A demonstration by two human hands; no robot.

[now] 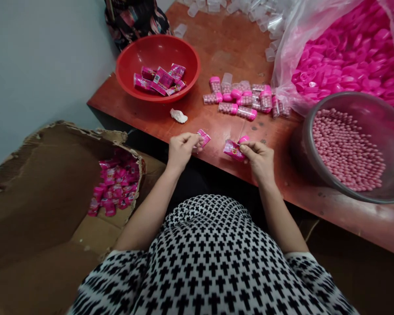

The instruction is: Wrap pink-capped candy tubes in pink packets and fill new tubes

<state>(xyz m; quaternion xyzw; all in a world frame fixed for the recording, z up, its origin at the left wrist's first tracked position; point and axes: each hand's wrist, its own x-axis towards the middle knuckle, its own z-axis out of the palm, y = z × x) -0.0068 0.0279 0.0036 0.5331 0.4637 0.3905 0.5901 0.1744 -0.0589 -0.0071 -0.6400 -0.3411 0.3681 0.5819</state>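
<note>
Between the fingers of my left hand [183, 150] is a small pink printed label [204, 137], held over the table's front edge. My right hand [258, 158] pinches a pink wrapper [233, 150], with a pink cap [244, 139] showing just behind it; whether a bottle is inside the wrapper is hidden. Beyond my hands lie several clear bottles of pink beads with pink caps [246, 113]. A crumpled white lump [178, 116] rests on the table near my left hand.
A red bowl [124, 81] holds several pink labels. At right stands a grey bowl [315, 148] of pink beads, before a plastic bag [290, 57] of pink caps. Clear empty bottles [276, 22] lie at the back. A cardboard box [52, 175] at lower left contains pink wrapped pieces.
</note>
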